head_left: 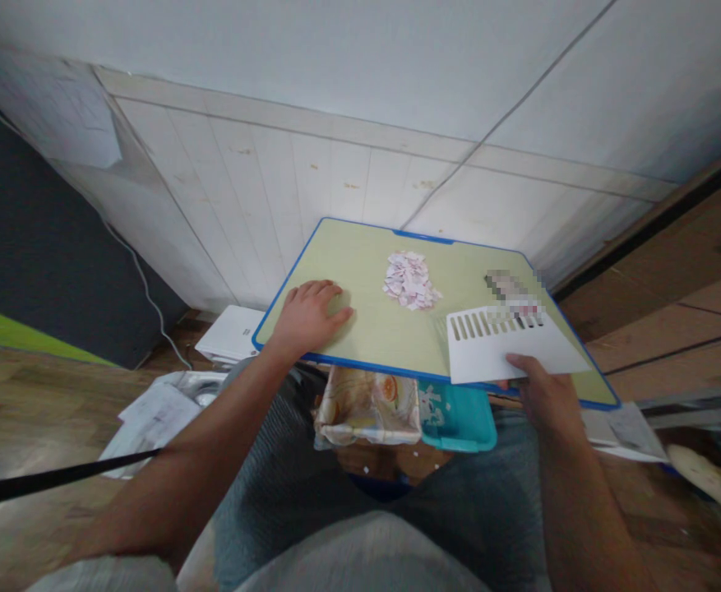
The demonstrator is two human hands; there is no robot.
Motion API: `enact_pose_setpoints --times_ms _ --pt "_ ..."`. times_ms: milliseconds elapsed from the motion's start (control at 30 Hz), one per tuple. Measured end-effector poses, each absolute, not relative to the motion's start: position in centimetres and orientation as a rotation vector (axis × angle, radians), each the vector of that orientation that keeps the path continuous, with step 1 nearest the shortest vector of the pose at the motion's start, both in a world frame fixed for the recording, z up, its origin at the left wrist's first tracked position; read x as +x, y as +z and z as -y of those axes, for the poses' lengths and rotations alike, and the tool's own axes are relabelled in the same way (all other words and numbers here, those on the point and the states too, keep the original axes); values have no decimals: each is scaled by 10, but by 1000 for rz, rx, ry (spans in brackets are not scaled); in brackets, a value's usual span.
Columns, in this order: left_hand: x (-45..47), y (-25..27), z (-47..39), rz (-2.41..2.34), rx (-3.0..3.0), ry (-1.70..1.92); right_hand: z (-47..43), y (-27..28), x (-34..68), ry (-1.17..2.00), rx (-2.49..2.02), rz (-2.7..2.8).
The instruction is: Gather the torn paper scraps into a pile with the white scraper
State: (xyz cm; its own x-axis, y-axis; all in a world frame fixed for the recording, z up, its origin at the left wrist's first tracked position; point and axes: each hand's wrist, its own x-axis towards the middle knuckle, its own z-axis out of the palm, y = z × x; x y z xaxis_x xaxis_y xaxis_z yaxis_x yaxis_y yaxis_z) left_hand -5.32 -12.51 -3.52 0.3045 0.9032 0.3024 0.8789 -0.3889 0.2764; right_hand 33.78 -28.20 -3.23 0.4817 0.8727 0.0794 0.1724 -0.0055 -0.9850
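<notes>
My left hand lies on the left side of a pale yellow-green tabletop with a blue rim, its fingers apart and nothing in them. In my right hand is a flat white sheet with a row of narrow slots along its far edge. The thumb is on top of the sheet, at its near side, and the other fingers are mostly hidden beneath. A loose heap of small whitish-pink paper scraps sits between the hands, towards the back. Just beyond the sheet, a pixelated item cannot be made out.
Below the table's front edge are a patterned, lined box and a turquoise plastic container with whitish bits in it. A white panelled wall rises behind the table, with a cable running down it. Cardboard stands at right.
</notes>
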Motion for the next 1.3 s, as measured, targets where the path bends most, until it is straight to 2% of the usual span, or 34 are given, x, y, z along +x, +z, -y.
enact_pose_setpoints --times_ms 267,467,867,1300 --pt "-53 -34 126 -1706 2483 637 222 -31 333 567 -1342 819" --pt "-52 -33 127 -1702 2486 611 187 -37 328 594 -1363 760" --pt "-52 -33 126 -1685 2476 634 190 -42 326 559 -1432 780" --pt "-53 -36 125 -1696 2482 640 236 -39 307 562 -1514 899"
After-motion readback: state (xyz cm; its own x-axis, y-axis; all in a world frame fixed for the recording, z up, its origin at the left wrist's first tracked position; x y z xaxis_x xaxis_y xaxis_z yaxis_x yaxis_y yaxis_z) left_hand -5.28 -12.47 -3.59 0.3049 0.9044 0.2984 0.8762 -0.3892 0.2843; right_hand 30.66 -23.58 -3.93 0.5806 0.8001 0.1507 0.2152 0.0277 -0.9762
